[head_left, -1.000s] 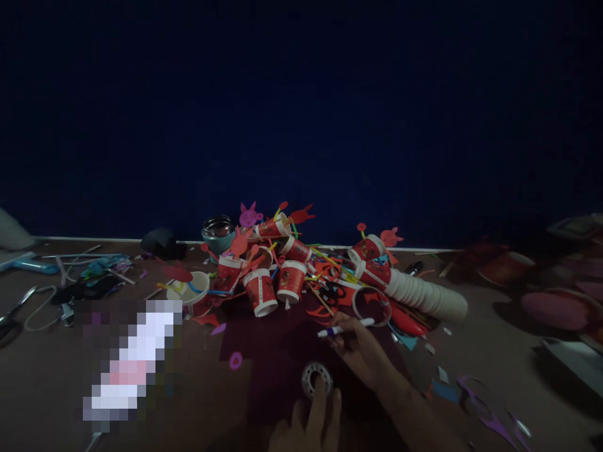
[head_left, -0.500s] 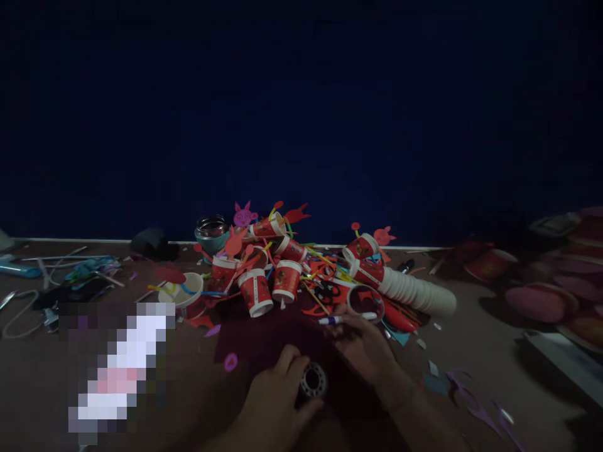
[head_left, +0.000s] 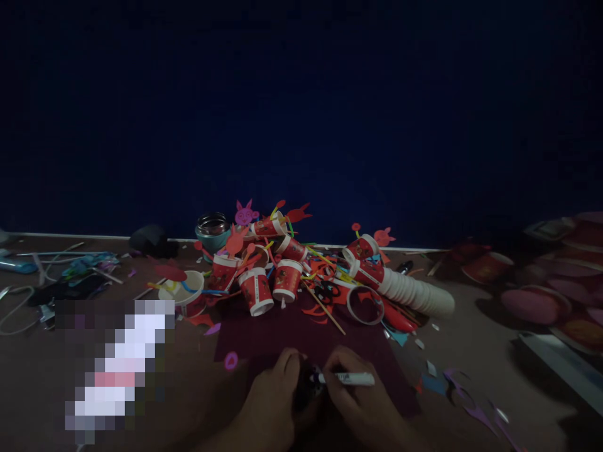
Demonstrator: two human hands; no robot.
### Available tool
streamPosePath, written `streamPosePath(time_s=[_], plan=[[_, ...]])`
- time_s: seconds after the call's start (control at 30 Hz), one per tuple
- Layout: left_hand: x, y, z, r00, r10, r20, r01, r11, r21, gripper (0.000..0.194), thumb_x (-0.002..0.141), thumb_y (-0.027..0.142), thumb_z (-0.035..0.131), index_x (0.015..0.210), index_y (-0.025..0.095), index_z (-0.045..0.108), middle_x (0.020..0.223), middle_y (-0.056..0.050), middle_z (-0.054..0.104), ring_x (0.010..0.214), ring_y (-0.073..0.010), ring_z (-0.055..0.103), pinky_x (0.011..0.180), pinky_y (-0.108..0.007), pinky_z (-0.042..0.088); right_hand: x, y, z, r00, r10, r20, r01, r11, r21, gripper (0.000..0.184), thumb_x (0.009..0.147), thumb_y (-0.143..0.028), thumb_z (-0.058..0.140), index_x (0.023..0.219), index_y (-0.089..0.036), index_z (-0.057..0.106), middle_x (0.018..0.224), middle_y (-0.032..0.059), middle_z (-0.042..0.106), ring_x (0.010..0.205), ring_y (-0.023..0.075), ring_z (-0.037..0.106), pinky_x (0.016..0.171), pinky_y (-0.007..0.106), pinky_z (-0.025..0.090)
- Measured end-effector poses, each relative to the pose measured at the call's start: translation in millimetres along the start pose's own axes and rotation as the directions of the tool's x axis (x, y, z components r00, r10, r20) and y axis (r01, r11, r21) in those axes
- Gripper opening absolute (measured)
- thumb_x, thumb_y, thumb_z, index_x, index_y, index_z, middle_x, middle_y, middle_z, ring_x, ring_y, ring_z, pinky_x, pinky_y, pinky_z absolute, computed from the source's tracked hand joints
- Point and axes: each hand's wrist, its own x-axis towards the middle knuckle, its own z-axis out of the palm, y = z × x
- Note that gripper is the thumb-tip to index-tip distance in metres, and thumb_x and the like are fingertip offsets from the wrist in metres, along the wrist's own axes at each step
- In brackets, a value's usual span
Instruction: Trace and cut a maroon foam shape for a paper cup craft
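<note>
Low in the middle of the head view, my left hand point(head_left: 272, 395) is closed around a small dark ring that looks like a tape roll point(head_left: 305, 397). My right hand point(head_left: 347, 397) grips a white marker point(head_left: 362, 379) almost level, its purple tip end pointing left at the roll. Whether the tip touches the roll I cannot tell in the dim light. Under both hands lies a dark maroon sheet point(head_left: 292, 333). A pink paper piece with a heart-like mark point(head_left: 231, 361) is left of my left hand.
Beyond the hands is a pile of red paper cups point(head_left: 255, 290) with paper cutouts and straws. Right of it lie a stack of white-rimmed cups point(head_left: 419, 295) and a clear ring point(head_left: 365, 305). Purple scissors point(head_left: 471, 402) rest at right. A teal jar point(head_left: 211, 235) stands behind.
My right hand has come down and left with the marker, bringing its tip end close to the roll. My left hand keeps hold of the roll, whose face is now darker.
</note>
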Motion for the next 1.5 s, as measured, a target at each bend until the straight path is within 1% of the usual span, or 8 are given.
streamPosePath(time_s=[0.37,0.77,0.9,1.03,1.17,1.27,1.37,1.5], plan=[[-1,-2,0.3,0.999,0.041,-0.016,-0.039,0.993,0.113,0.036,0.076,0.030,0.050,0.110,0.017,0.049,0.110,-0.006,0.059,0.089,-0.0220,0.062,0.074,-0.033,0.050,2,3,11,0.998,-0.064,0.001,0.064,0.996,-0.064,0.013,0.079,-0.013,0.046,0.069,-0.021,0.046,0.067,-0.0019,0.050,0.062,0.0133,0.048,0.058,0.025,0.035],[3,-4,-1.3,0.999,0.028,0.026,-0.032,0.984,0.178,0.043,0.077,0.036,0.051,0.114,0.013,0.052,0.116,-0.011,0.058,0.096,-0.0253,0.061,0.083,-0.037,0.048,16,-2,6,0.987,0.098,0.124,-0.105,0.993,0.051,0.013,0.075,-0.013,0.044,0.065,-0.021,0.045,0.058,-0.0057,0.046,0.055,0.0105,0.041,0.051,0.021,0.031],[3,1,-5.5,0.997,-0.033,0.068,0.018,0.975,0.219,0.051,0.076,0.040,0.051,0.118,0.012,0.050,0.123,-0.015,0.054,0.098,-0.0275,0.060,0.084,-0.038,0.047,30,-10,1,0.970,0.116,0.214,-0.101,0.992,-0.079,0.011,0.068,-0.012,0.045,0.062,-0.021,0.045,0.054,-0.0055,0.047,0.052,0.0108,0.042,0.049,0.023,0.027],[6,-2,-2.6,0.997,0.024,0.070,-0.036,0.983,0.179,0.046,0.072,0.040,0.056,0.112,0.017,0.054,0.111,-0.009,0.061,0.090,-0.0235,0.062,0.074,-0.031,0.051,42,-30,1,0.959,0.125,0.253,-0.030,0.937,-0.348,0.009,0.067,-0.015,0.047,0.060,-0.021,0.048,0.055,-0.0009,0.057,0.048,0.0123,0.044,0.048,0.026,0.022],[13,-13,7.9,0.997,0.074,0.027,-0.078,0.975,0.207,0.042,0.074,0.038,0.054,0.112,0.021,0.052,0.107,-0.006,0.062,0.079,-0.0222,0.064,0.066,-0.031,0.052,42,-38,11,0.953,0.014,0.303,0.167,0.809,-0.563,0.012,0.067,-0.014,0.046,0.070,-0.019,0.057,0.066,0.0072,0.066,0.057,0.0188,0.053,0.052,0.030,0.024],[16,-15,9.8,0.997,0.031,0.076,-0.050,0.964,0.262,0.036,0.079,0.028,0.048,0.115,0.021,0.050,0.114,-0.008,0.059,0.089,-0.0242,0.063,0.067,-0.031,0.052,34,-27,18,0.934,-0.124,0.335,0.310,0.747,-0.589,0.021,0.064,-0.012,0.048,0.081,-0.019,0.060,0.072,0.0079,0.067,0.064,0.0217,0.055,0.056,0.031,0.028],[16,-11,3.5,0.990,-0.057,0.128,0.020,0.963,0.270,0.033,0.080,0.021,0.044,0.112,0.021,0.051,0.115,-0.006,0.059,0.084,-0.0229,0.065,0.065,-0.031,0.052,23,-12,21,0.912,-0.240,0.332,0.400,0.696,-0.596,0.021,0.063,-0.011,0.051,0.081,-0.019,0.059,0.073,0.0071,0.066,0.065,0.0223,0.054,0.058,0.032,0.031],[10,-5,-5.6,0.995,-0.015,0.096,-0.005,0.978,0.207,0.025,0.080,0.024,0.046,0.104,0.022,0.052,0.105,-0.002,0.060,0.079,-0.0181,0.064,0.067,-0.026,0.050,11,-4,15,0.898,-0.327,0.294,0.439,0.715,-0.544,0.016,0.068,-0.008,0.051,0.077,-0.021,0.055,0.073,0.0052,0.064,0.066,0.0203,0.052,0.062,0.031,0.034]])
